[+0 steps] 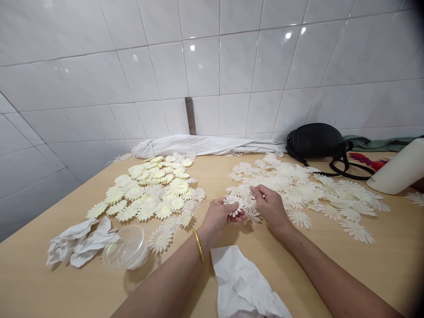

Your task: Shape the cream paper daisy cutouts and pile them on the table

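Tabletop (82, 293), flower (232, 206) in left grip (218, 217)

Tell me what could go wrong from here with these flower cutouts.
Your left hand holds a flower cutout beside the right pile, so a slip might lose it among similar ones. The clear tub sits near your left forearm, which could knock it. The pile's cutouts overlap, so lifting one may drag neighbours along.

I see light-yellow, many-petalled flower cut-outs (145, 190) on the left and creamy-white, many-petalled flower cut-outs (304, 185) on the right; I make out faint grey marbling on the glossy white tiled wall (235, 62); the flat tabletop (86, 296) reads tan to me, the rounded bag (314, 140) black, the slim bangle (198, 245) gold.
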The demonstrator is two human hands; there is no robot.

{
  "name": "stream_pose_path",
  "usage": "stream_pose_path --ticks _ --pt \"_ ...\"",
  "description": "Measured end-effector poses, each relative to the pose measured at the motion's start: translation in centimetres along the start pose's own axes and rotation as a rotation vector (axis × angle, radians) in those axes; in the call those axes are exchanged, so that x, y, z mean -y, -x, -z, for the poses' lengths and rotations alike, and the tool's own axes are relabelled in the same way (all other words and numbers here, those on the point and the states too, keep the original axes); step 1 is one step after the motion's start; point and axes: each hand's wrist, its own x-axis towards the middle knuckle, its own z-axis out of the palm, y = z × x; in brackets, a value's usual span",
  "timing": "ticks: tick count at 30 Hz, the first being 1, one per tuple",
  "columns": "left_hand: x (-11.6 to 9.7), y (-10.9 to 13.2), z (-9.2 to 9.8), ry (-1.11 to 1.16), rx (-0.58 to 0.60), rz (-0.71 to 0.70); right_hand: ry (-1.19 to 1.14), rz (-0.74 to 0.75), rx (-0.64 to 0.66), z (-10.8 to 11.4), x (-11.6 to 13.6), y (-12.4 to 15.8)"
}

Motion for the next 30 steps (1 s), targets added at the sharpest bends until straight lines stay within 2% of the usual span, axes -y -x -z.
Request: stream_pose_path --ticks 4,7,12,14,16,21,23,26,30 --pt "0.2 -0.3 0.2 -0.024 -0.028 -0.023 0.450 0.106 -0.042 0.2 -1.4 -0.4" --pt "0.1 -0.2 0.2 -0.088 -0.066 -0.044 0.506 0.149 -0.105 0.2 -1.1 -0.2" --pt "-0.2 -0.1 0.1 -0.145 -0.139 -0.077 0.133 0.287 -0.069 0.3 0.9 0.2" --pt "-0.3 -0.2 0.1 -0.172 -0.161 -0.094 -0.025 0.284 -0.022 0.3 1.3 0.3" --pt "-0.2 -0.2 0.0 -0.195 -0.172 -0.126 -0.166 0.210 0.049 0.3 1.6 0.5" --pt "0.1 0.0 -0.3 -0.193 -0.159 -0.216 -0.555 -0.063 0.396 0.2 2.3 1.0" --pt "0.3 0.1 -0.4 -0.179 -0.181 -0.213 -0.747 -0.150 0.487 0.2 2.5 1.2" --pt "0.3 0.0 -0.3 -0.119 -0.154 -0.159 -0.951 -0.247 0.497 0.1 2.5 1.1" --pt "0.3 -0.3 0.1 -0.025 -0.038 -0.079 -0.957 -0.299 0.378 0.0 2.0 0.7"
